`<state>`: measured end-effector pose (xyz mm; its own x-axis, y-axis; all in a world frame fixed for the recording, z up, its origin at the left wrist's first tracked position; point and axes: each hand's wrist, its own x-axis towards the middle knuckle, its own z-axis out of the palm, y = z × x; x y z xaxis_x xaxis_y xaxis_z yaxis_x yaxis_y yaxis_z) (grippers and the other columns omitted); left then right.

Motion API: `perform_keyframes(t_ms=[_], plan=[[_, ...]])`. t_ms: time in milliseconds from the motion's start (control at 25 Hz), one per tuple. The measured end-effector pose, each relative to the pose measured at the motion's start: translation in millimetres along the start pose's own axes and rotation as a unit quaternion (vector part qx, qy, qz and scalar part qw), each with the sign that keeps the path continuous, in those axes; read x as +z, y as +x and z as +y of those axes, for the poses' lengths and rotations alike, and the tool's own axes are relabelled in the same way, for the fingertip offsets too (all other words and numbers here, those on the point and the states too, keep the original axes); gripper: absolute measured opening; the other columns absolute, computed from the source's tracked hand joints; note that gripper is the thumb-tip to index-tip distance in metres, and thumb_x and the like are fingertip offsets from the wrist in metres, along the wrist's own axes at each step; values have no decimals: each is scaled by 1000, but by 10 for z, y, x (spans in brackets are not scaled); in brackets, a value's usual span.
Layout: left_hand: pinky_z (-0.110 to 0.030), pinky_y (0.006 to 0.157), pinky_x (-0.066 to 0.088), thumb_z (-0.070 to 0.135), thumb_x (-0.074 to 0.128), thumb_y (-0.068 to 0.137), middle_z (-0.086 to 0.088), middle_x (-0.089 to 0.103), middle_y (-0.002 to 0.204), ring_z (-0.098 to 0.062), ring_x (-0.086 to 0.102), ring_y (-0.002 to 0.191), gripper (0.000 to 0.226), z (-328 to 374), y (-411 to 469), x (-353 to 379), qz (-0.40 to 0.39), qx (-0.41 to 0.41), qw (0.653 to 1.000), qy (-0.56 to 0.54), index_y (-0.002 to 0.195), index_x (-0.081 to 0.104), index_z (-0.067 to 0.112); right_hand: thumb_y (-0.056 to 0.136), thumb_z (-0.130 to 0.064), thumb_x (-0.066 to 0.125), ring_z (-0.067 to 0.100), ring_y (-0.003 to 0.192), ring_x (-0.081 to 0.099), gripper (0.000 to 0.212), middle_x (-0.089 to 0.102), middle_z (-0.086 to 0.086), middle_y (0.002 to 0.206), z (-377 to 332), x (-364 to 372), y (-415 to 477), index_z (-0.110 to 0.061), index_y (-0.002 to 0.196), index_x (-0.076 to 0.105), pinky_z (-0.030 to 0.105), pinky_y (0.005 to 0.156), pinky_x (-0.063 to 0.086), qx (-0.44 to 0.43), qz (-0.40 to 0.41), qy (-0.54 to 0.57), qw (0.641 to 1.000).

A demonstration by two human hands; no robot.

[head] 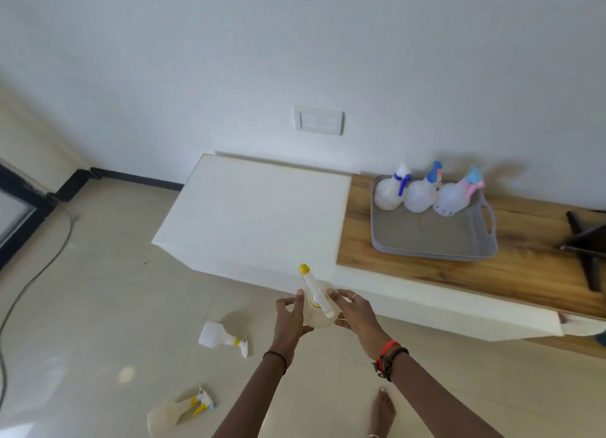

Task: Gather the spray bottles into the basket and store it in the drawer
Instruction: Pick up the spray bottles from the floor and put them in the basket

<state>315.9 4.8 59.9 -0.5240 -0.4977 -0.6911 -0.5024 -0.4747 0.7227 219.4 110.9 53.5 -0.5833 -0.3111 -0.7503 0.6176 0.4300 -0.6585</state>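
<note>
Down and left of the left hand [290,319], a yellow-triggered bottle [170,413] and a white bottle [216,336] lie on the floor [98,306]. Both hands curl around a yellow-capped bottle [316,293], the right hand [355,313] opposite the left. Up and right of them, a grey basket [433,252] on the tabletop [524,267] holds three upright bottles [419,196].

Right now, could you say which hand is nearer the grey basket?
Right. The right hand is on the side of the held bottle facing the basket; the left hand is on its far side.
</note>
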Motion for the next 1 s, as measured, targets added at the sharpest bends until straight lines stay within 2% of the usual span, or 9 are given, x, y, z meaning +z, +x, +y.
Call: perform_keyframes(t_ms=[200,360,440,560,640,760,880,1000], plan=[[-43,86,58,48,50,92,-11,49,117,-26,60,111,52,314,251,935,-40,-35,999,4,119,36,6,84,-55,61,25,99,67,46,67,2,113,-471,-855,228,-32,123,59,33,74,58,12,26,-33,999],[-43,84,59,45,53,93,-11,44,118,-31,60,112,54,597,475,1584,-71,-56,996,-11,122,32,5,87,-54,56,32,101,65,50,60,6,122,-816,-1387,456,-31,132,52,42,76,61,24,37,-39,998],[-42,84,58,46,54,92,-13,47,120,-33,63,109,54,710,555,1815,-85,-64,994,-13,124,31,9,89,-52,54,32,101,63,50,57,8,126,-970,-1578,561,-30,134,51,44,75,61,28,31,-38,998],[-38,84,58,43,47,96,-16,54,129,-34,65,107,43,824,686,2050,-138,-42,990,-5,131,30,23,90,-49,54,24,88,60,46,55,8,123,-1181,-1817,751,-29,132,53,47,79,60,26,24,-37,999],[-33,82,58,40,39,100,-14,54,133,-33,64,111,39,899,809,2168,-173,-32,984,1,136,32,27,91,-46,54,27,94,61,45,55,9,125,-1296,-1938,903,-28,132,53,47,81,59,28,16,-45,998],[-30,77,57,38,37,101,-17,49,136,-34,61,111,40,1024,1008,2360,-167,-52,985,5,136,30,20,91,-44,56,32,104,62,45,55,10,128,-1446,-2055,1164,-28,133,51,43,78,60,34,9,-46,998],[-31,75,57,36,38,100,-19,42,139,-36,59,115,40,1065,1187,2525,-148,-63,987,-10,133,26,17,91,-36,56,31,111,59,39,53,9,129,-1550,-2107,1457,-22,126,50,42,79,58,51,42,-45,997],[-41,85,56,33,38,101,-20,43,139,-39,58,117,35,1042,1363,2646,-129,-71,989,-8,130,26,17,91,-30,53,30,116,55,28,53,10,130,-1586,-2136,1767,-18,116,49,41,86,54,67,58,-62,994]])
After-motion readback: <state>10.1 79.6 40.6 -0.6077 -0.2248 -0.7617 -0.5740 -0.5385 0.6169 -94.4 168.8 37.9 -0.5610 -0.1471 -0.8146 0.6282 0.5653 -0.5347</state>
